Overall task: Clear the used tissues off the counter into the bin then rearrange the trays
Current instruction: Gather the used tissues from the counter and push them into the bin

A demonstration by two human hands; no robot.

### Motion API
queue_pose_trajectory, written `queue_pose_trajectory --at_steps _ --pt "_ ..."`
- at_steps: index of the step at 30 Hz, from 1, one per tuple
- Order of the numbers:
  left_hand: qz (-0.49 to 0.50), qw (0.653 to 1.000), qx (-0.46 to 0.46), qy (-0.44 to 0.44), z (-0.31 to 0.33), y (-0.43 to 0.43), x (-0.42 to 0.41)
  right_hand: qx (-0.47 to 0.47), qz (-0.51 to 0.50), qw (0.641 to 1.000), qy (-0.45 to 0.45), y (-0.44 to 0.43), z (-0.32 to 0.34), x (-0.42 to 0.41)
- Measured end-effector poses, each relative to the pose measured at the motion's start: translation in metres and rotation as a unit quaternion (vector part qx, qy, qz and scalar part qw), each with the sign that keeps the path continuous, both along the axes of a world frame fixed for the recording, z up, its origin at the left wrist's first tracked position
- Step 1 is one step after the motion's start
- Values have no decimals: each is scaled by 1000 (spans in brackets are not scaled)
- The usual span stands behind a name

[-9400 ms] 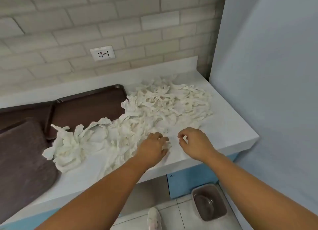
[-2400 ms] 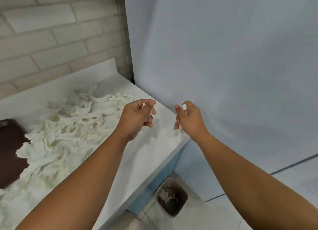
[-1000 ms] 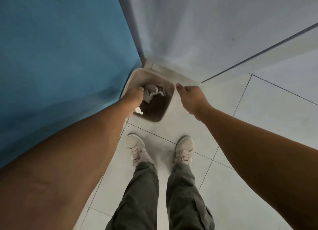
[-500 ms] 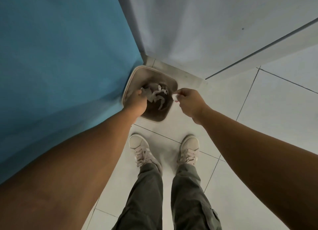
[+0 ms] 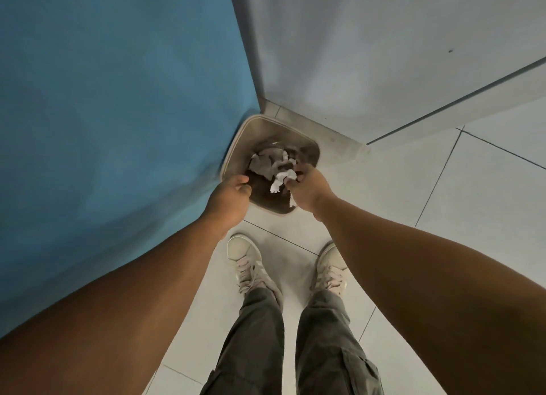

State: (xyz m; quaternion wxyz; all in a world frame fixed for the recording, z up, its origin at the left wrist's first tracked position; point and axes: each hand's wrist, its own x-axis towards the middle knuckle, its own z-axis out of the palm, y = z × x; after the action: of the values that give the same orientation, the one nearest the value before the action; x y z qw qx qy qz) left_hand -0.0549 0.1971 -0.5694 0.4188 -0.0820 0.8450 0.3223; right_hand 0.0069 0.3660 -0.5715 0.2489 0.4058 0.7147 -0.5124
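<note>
I look straight down at a small beige bin (image 5: 307, 142) with a dark inside, standing on the floor in the corner. Crumpled white tissues (image 5: 267, 163) lie in it. My right hand (image 5: 307, 192) is over the bin's near right side, fingers closed on a white tissue piece (image 5: 282, 179) that hangs below them. My left hand (image 5: 229, 199) hovers at the bin's near left rim with its fingers curled shut, and no tissue shows in it. The counter and the trays are out of view.
A blue cabinet front (image 5: 118, 99) fills the left side, right against the bin. A pale wall panel (image 5: 384, 55) rises behind it. My two shoes (image 5: 248, 264) stand on the white tiled floor (image 5: 443, 202) just in front of the bin.
My right hand has moved left over the bin with its tissue piece. My left hand has drawn back from the bin's inside to its near rim, and more tissue lies in the bin.
</note>
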Motion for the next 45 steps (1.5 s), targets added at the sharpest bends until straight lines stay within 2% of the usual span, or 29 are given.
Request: queue_pose_trajectory --at_steps 5,10,15,22,28,33,38,45 --pt "-26 1000 -4 12 19 -6 10 -33 -36 999 -6 2 15 19" --pt "-57 998 -7 36 75 11 13 44 57 997 1 16 77 33" --pt "-107 987 -5 121 169 41 10 112 131 982 75 35 176 26" --pt "-201 942 -21 269 328 67 7 215 215 935 184 58 329 12" --pt "-153 905 0 398 450 66 16 266 259 890 265 64 438 1" --pt "-78 883 31 463 528 49 20 255 274 853 363 55 516 -15" --pt "-26 859 14 510 578 20 18 229 306 809 446 30 574 -39" --pt "30 837 -35 545 607 -54 24 212 375 762 483 -29 608 -62"
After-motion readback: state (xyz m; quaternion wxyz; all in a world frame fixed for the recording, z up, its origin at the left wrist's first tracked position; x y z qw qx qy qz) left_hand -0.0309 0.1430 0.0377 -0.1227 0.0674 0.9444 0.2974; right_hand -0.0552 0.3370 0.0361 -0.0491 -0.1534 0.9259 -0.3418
